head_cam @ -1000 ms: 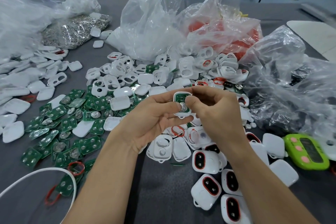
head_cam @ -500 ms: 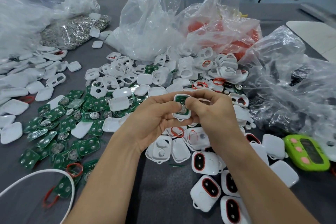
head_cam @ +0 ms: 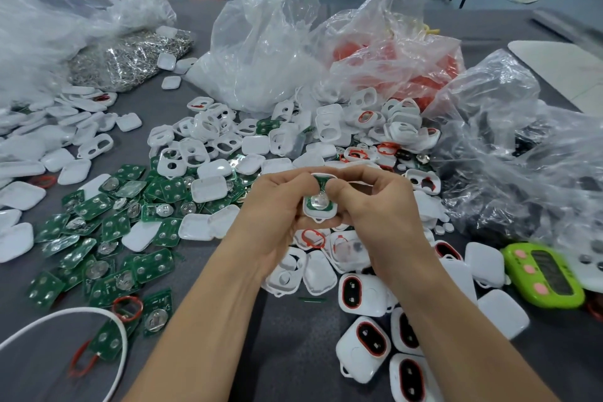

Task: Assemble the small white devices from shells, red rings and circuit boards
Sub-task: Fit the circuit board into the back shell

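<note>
Head view: both hands' curled fingers (head_cam: 339, 188) pinch a rounded white shell (head_cam: 319, 209) holding green board.

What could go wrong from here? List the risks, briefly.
1. The thumbs press only the upper end of the circuit board, so it may seat tilted in the white shell.
2. If the grip slips, the white shell could drop into the loose shells below and get mixed up.
</note>
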`<state>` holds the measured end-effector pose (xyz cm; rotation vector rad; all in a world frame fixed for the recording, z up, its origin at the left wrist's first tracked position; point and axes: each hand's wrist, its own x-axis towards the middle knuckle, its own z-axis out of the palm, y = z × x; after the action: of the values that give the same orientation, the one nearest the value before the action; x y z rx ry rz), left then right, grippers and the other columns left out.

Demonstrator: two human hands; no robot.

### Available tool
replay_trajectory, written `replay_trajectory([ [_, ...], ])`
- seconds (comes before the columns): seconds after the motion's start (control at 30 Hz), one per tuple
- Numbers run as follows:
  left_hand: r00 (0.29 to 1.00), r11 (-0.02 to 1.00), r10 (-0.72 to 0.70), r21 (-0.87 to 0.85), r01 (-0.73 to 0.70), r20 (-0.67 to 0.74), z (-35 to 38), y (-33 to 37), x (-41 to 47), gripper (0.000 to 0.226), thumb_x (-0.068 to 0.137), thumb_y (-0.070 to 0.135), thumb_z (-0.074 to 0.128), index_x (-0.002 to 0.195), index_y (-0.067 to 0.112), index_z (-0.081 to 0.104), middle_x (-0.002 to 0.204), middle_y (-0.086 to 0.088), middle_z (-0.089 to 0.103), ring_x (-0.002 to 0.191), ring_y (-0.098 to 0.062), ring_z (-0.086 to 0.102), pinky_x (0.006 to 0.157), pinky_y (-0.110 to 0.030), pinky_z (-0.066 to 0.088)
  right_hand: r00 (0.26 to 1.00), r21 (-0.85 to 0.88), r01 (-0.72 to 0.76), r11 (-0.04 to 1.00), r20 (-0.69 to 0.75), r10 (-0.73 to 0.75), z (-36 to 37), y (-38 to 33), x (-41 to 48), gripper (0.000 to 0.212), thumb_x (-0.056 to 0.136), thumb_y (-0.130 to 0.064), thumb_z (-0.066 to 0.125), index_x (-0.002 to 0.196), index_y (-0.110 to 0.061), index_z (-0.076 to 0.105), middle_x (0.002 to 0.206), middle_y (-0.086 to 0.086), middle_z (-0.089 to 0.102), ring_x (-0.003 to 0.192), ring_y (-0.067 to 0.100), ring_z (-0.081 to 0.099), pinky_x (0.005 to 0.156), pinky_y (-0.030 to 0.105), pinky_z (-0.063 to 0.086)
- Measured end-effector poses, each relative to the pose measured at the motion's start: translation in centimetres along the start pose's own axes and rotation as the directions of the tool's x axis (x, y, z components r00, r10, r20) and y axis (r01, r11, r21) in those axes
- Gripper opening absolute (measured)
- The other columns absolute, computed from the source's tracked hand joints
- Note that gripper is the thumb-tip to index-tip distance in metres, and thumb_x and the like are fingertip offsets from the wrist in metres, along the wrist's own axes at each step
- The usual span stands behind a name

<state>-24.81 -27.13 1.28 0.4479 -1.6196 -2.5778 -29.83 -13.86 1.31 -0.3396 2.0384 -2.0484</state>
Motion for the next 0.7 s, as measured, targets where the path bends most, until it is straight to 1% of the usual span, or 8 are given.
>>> replay_trajectory([
  [0.1,0.999,1.000,0.012,-0.006,-0.012,-0.031,0.1,-0.1,-0.1,0.036,0.085,-0.013,0.044,0.096,-0.005,0.078,0.089,-0.025,0.075,0.072,-0.026,0.074,0.061,-0.037,0.064,1.000,0.001,-0.004,1.000,-0.002,0.004,0.1,0.2,-0.1,0.006,0.075,-0.020,0.078,0.081,-0.022,0.079,0.079,0.006,0.078,0.075,0.028,0.077,0.068,0.050,0.064],
  [0.13,0.999,1.000,0.011,-0.008,-0.011,-0.031,0.0,-0.1,0.0,0.037,0.084,-0.013,0.044,0.095,-0.005,0.078,0.089,-0.027,0.074,0.073,-0.027,0.074,0.061,-0.038,0.064,1.000,-0.005,0.002,1.000,-0.001,-0.002,0.2,0.2,-0.2,0.008,0.075,-0.022,0.078,0.082,-0.020,0.079,0.079,0.007,0.078,0.076,0.030,0.077,0.068,0.053,0.064],
  [0.27,0.999,1.000,0.020,0.005,-0.020,-0.040,-0.1,0.0,0.0,0.037,0.085,-0.014,0.044,0.102,-0.007,0.076,0.104,-0.036,0.071,0.083,-0.032,0.074,0.068,-0.044,0.065,1.000,-0.003,0.013,1.000,0.009,-0.012,0.2,0.2,0.0,0.006,0.082,-0.016,0.078,0.085,-0.020,0.079,0.080,0.007,0.079,0.077,0.031,0.077,0.072,0.057,0.063],
  [0.33,0.999,0.999,0.040,0.026,-0.039,-0.036,-0.1,-0.1,0.0,0.035,0.087,-0.012,0.047,0.100,-0.003,0.078,0.102,-0.033,0.073,0.086,-0.031,0.075,0.070,-0.043,0.065,0.998,0.013,-0.014,1.000,0.056,0.013,-0.1,0.2,0.2,0.011,0.086,-0.012,0.075,0.089,-0.022,0.081,0.085,0.006,0.079,0.082,0.027,0.078,0.078,0.055,0.063],
  [0.4,0.998,0.998,0.056,0.031,-0.055,-0.015,0.0,-0.1,-0.1,0.035,0.087,-0.011,0.049,0.099,0.000,0.080,0.100,-0.028,0.075,0.087,-0.030,0.076,0.070,-0.039,0.064,0.987,0.011,-0.045,0.999,0.154,0.043,-0.5,0.1,0.3,0.020,0.084,-0.013,0.072,0.097,-0.025,0.081,0.092,0.006,0.080,0.089,0.026,0.077,0.084,0.053,0.062],
  [0.47,0.999,0.998,0.049,0.035,-0.049,0.011,0.0,-0.1,-0.1,0.037,0.087,-0.011,0.048,0.102,0.002,0.080,0.102,-0.027,0.076,0.088,-0.029,0.076,0.070,-0.036,0.063,0.972,-0.022,-0.040,0.999,0.229,0.044,-0.7,-0.1,0.1,0.028,0.082,-0.010,0.070,0.104,-0.025,0.079,0.094,0.005,0.080,0.091,0.025,0.077,0.086,0.047,0.063],
  [0.6,1.000,0.999,0.029,0.039,-0.029,-0.006,0.2,-0.1,-0.1,0.039,0.088,-0.012,0.047,0.098,0.005,0.082,0.100,-0.024,0.077,0.082,-0.025,0.076,0.065,-0.033,0.062,0.982,-0.069,0.000,0.998,0.189,0.013,-0.9,-0.1,0.3,0.029,0.081,0.000,0.074,0.101,-0.020,0.079,0.088,0.003,0.080,0.083,0.021,0.078,0.071,0.033,0.063],
  [0.7,0.999,0.999,0.026,0.039,-0.025,-0.032,0.3,-0.2,-0.1,0.039,0.089,-0.012,0.047,0.092,0.005,0.082,0.097,-0.023,0.077,0.078,-0.024,0.075,0.063,-0.033,0.062,0.990,-0.118,-0.001,0.993,0.138,0.018,-0.7,0.0,0.3,0.029,0.076,-0.005,0.077,0.099,-0.022,0.080,0.085,0.002,0.079,0.081,0.020,0.078,0.073,0.038,0.063],
])
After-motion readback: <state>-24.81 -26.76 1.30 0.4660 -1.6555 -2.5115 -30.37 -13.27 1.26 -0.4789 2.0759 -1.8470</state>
